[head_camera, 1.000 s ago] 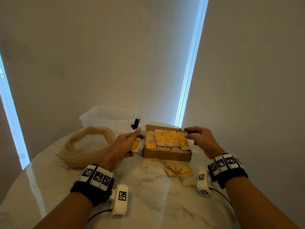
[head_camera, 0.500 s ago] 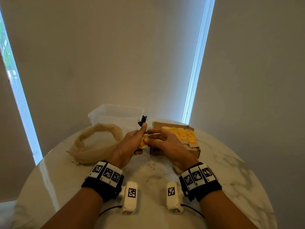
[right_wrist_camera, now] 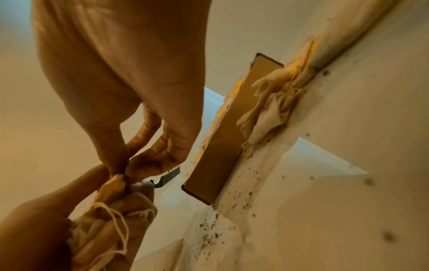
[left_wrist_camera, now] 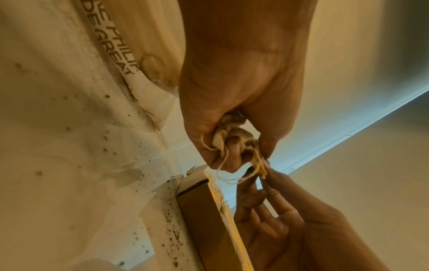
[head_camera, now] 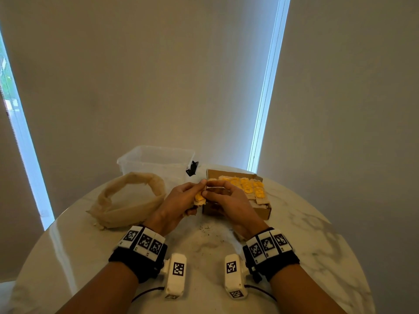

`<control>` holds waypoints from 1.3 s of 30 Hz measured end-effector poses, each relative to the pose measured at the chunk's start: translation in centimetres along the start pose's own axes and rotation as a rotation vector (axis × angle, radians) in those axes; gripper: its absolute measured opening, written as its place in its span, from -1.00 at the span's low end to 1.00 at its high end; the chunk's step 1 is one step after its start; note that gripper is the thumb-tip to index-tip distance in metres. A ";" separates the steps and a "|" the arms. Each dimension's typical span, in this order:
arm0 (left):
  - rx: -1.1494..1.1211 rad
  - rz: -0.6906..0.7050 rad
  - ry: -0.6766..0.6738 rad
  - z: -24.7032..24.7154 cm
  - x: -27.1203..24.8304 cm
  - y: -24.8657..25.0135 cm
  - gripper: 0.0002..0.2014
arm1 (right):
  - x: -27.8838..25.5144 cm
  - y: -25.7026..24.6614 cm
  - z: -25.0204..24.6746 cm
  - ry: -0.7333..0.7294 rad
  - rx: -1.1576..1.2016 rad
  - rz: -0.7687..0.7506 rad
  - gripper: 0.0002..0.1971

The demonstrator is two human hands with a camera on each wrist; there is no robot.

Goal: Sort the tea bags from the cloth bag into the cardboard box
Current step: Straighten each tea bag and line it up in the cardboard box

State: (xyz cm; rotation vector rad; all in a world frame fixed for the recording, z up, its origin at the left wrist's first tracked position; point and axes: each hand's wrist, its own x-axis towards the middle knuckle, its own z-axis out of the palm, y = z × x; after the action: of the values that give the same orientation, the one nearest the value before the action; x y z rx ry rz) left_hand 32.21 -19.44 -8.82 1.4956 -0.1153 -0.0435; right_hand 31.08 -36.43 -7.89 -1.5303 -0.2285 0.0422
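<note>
My left hand (head_camera: 181,198) grips a bunch of tea bags (head_camera: 200,198) with yellow tags and loose strings, just left of the cardboard box (head_camera: 260,210). My right hand (head_camera: 223,196) meets it there, thumb and forefinger pinching the yellow tag of one tea bag (right_wrist_camera: 113,185). The left wrist view has the crumpled bags (left_wrist_camera: 230,139) in my left fist and the right fingers (left_wrist_camera: 255,185) on a tag. Rows of tea bags (head_camera: 249,186) with yellow tags fill the box. The beige cloth bag (head_camera: 129,200) lies slumped and open at the left.
A clear plastic tub (head_camera: 156,162) with a black clip (head_camera: 192,168) stands behind the cloth bag. Several loose tea bags (right_wrist_camera: 269,110) lie on the round marble table (head_camera: 317,245) against the box's near side. Tea crumbs (head_camera: 204,228) dot the table in front of the box.
My right hand left the box's right end and came left to meet my left hand, and now pinches a tag in the bunch. The head view shifted slightly.
</note>
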 end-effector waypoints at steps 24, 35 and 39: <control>-0.142 -0.206 0.092 0.7 -0.2 0.8 -0.47 | -0.1 0.1 0.3 -0.083 -0.198 0.019 -0.59; -0.207 -0.239 0.001 1.2 -0.5 1.1 -0.49 | 0.2 0.4 0.1 -0.058 -0.195 0.031 -0.68; -0.157 -0.202 -0.040 1.0 -0.4 1.1 -0.44 | 0.0 0.3 0.0 -0.052 -0.136 0.036 -0.76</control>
State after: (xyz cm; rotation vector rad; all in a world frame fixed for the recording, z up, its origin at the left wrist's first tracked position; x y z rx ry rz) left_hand 31.63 -20.29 -7.71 1.3451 0.0075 -0.2394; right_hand 31.10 -36.42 -8.17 -1.6703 -0.2499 0.0969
